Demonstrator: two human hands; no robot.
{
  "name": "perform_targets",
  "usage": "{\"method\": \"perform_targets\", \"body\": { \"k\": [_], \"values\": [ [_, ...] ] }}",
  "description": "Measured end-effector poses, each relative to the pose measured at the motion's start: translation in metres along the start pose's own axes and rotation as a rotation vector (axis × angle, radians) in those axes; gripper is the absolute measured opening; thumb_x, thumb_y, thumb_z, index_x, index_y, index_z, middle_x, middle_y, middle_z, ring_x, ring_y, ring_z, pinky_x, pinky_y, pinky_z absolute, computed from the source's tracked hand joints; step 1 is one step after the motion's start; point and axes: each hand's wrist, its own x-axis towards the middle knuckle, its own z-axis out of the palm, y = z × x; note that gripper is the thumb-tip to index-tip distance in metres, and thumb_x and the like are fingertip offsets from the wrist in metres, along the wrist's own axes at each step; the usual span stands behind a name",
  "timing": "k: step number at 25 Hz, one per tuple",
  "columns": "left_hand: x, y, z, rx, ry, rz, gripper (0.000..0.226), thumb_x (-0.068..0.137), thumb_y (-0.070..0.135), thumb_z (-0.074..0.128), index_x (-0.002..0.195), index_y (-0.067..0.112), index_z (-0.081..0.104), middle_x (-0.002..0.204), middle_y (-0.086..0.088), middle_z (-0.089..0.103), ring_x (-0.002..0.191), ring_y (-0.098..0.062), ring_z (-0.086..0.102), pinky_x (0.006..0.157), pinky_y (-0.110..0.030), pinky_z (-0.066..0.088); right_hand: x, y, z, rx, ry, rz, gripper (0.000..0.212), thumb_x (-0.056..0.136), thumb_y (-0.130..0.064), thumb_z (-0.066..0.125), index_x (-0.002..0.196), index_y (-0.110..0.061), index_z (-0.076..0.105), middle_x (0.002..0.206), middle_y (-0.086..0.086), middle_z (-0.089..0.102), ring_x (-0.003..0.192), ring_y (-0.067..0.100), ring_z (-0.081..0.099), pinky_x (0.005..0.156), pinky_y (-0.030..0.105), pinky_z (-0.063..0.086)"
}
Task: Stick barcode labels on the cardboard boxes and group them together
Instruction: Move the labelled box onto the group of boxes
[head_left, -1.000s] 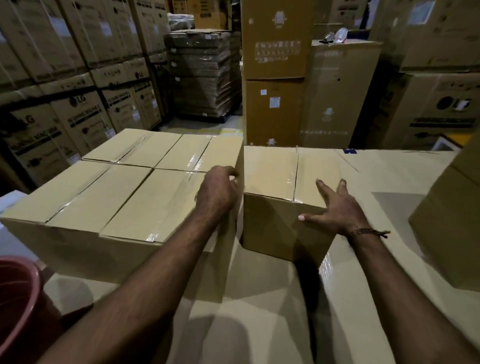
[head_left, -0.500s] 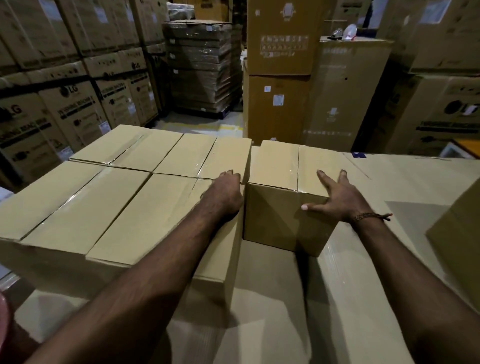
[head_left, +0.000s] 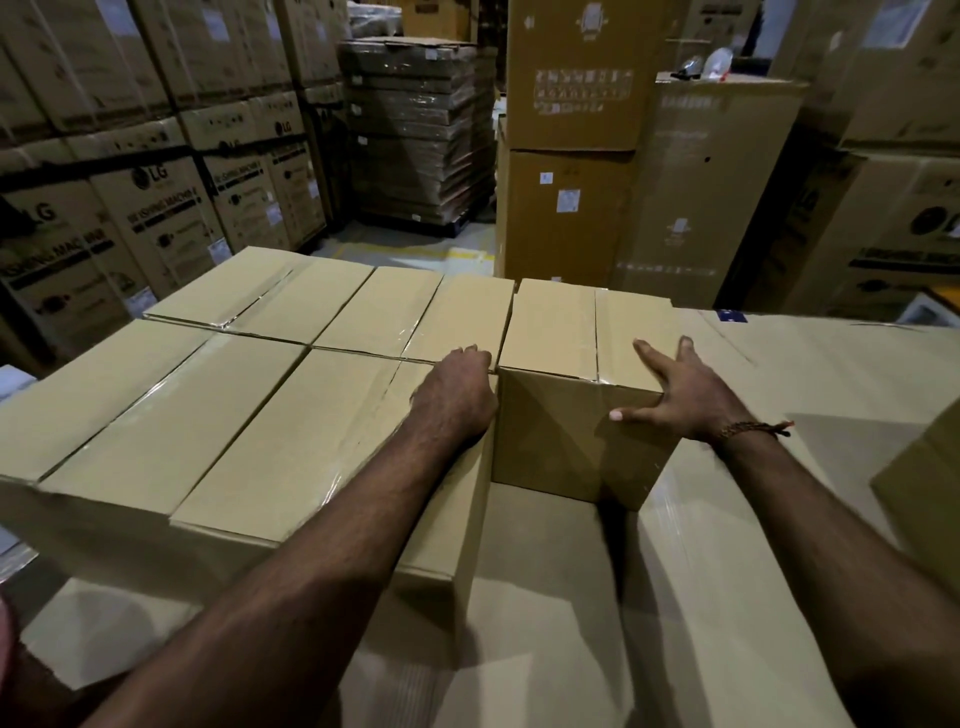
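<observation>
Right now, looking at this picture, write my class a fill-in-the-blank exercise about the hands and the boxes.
1. The right hand lies on the box with its fingers ____.
2. A bracelet sits on the ____ wrist.
3. The left hand rests between the lone box and the ____ grouped boxes.

Missing words: spread; right; four

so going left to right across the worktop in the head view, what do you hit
block of four taped tan cardboard boxes → left hand → single taped tan cardboard box → right hand → cut-off brown cardboard box at the right edge
</observation>
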Motion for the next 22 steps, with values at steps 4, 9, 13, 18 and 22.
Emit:
{"method": "perform_targets", "body": {
  "k": [4,9,13,18,22],
  "values": [
    [0.000,-0.001,0.004,-0.004,0.018,-0.001,0.033,0.093,0.001,0.058,0.123,0.012,0.063,0.124,-0.007,0.063,0.111,-0.027,0.061,0.091,-0.047,0.058,0.002,-0.001,-0.002,-0.012,-0.008,-0.011,0.132,0.058,-0.086,0.075,0.169,-0.047,0.015,0.179,0.017,-0.005,0.156,0.053,0.029,0.118,0.056,0.043],
    [0.000,0.000,0.006,-0.013,0.032,-0.001,0.032,0.093,0.000,0.058,0.122,0.014,0.063,0.121,-0.006,0.063,0.108,-0.026,0.061,0.091,-0.049,0.059,0.005,0.001,-0.001,-0.033,-0.013,-0.019,0.130,0.063,-0.082,0.080,0.169,-0.047,0.013,0.178,0.018,-0.007,0.156,0.052,0.029,0.118,0.056,0.043],
    [-0.003,0.002,0.003,-0.019,0.024,-0.004,0.034,0.094,-0.001,0.058,0.124,0.014,0.062,0.120,-0.006,0.063,0.109,-0.026,0.061,0.089,-0.047,0.058,0.008,0.002,-0.003,-0.040,-0.042,-0.012,0.129,0.067,-0.078,0.083,0.169,-0.046,0.012,0.178,0.018,-0.009,0.157,0.051,0.027,0.120,0.055,0.041],
    [-0.007,0.003,0.000,-0.053,0.016,-0.017,0.033,0.095,0.001,0.058,0.125,0.014,0.062,0.124,-0.007,0.063,0.112,-0.027,0.061,0.091,-0.051,0.058,0.006,0.001,-0.006,-0.001,-0.068,-0.007,0.130,0.067,-0.074,0.085,0.170,-0.046,0.011,0.178,0.017,-0.012,0.159,0.051,0.023,0.122,0.055,0.037],
    [-0.019,0.005,-0.005,-0.263,0.125,-0.018,0.056,0.097,0.000,0.055,0.150,0.019,0.054,0.146,-0.003,0.061,0.132,-0.026,0.059,0.102,-0.054,0.055,-0.007,0.000,-0.014,-0.029,-0.046,-0.027,0.153,0.053,-0.078,0.088,0.169,-0.046,-0.006,0.176,0.011,-0.026,0.163,0.047,0.008,0.126,0.065,0.029]
  ]
}}
